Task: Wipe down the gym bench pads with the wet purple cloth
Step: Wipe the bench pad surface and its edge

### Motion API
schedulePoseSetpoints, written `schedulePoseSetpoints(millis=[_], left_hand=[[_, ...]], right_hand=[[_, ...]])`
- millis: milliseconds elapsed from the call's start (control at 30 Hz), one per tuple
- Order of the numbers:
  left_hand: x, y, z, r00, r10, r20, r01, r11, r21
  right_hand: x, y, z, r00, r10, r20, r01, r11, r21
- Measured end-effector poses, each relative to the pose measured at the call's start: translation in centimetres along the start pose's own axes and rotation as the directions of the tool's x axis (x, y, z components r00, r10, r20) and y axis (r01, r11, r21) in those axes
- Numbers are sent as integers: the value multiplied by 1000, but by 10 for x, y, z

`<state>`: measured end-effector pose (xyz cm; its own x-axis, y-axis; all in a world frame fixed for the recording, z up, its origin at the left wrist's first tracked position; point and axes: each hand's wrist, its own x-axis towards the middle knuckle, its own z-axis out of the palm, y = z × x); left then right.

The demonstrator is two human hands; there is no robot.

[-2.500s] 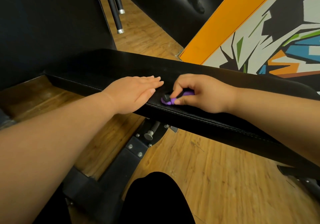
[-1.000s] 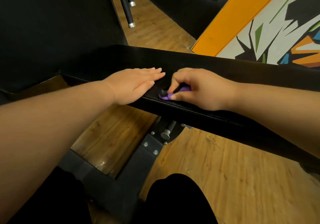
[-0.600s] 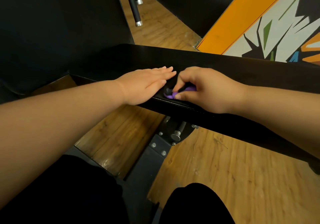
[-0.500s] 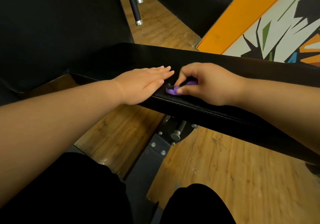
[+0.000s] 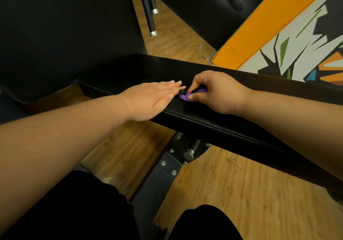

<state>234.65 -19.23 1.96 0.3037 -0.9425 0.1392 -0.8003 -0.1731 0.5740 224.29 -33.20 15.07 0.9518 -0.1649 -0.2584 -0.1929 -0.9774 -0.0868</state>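
"Two hands on the bench pad (image 5: 222,126), is that right?"

"Yes. Left hand (image 5: 150,100) lies flat, palm down, fingers straight and close together, holding nothing. Its fingertips end just beside the purple cloth (image 5: 185,97)."

"And the other?"

"Right hand (image 5: 219,93) has its fingers curled, and thumb and forefinger pinch the cloth, which is bunched into a small crumpled wad. Most of it is tucked under the hand; only a soft purple fold shows. It sits on top of the pad, near the front edge."

"What is the pad like?"

"Long and narrow, covered in black leather-like stuff with a fine grain and a dull sheen. A pale stitched seam runs along its rounded front edge."

"Underneath?"

"Dark metal frame (image 5: 163,173), flat plates fixed with small bolts, and a round silver-headed pin (image 5: 189,153) poking out below the pad. Everything stands on a wooden floor (image 5: 232,184) of warm brown planks with visible grain."

"Anything around it?"

"Another broad black pad (image 5: 65,26) fills the upper left. Beside it hang two black tubes (image 5: 151,22) with silver end caps. On the right, a wall (image 5: 297,45) painted in sharp angular shapes, edged by an orange band (image 5: 269,17)."
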Motion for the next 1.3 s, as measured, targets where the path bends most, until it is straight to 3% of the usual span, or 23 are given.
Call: schedulePoseSetpoints(millis=[167,367,567,667,767,967,1200,1300], left_hand=[[0,-2,1,999,12,-30,-13,1000,-26],[-1,-4,2,1000,-1,-26,1,1000,-10],[-4,-11,3,996,4,-84,-3,1000,6],[-4,-11,3,995,13,-103,-12,1000,15],[-3,-12,4,996,-14,-92,17,999,34],[-6,-8,2,992,-34,-120,34,999,3],[-12,-29,-1,987,-92,-132,88,996,-35],[-18,-40,2,988,-77,-137,77,997,-4]], right_hand=[[-25,-15,6,984,-163,78,157,984,81],[6,4,0,999,39,-12,-39,999,-8],[-19,-12,9,978,-195,67,192,980,59],[-3,-5,5,988,-135,79,132,991,37],[18,2,5,1000,-13,1,13,1000,-4],[-2,-15,14,979,-190,76,185,980,76],[26,-8,17,997,-83,-5,83,996,14],[22,-13,19,994,-112,1,112,993,26]])
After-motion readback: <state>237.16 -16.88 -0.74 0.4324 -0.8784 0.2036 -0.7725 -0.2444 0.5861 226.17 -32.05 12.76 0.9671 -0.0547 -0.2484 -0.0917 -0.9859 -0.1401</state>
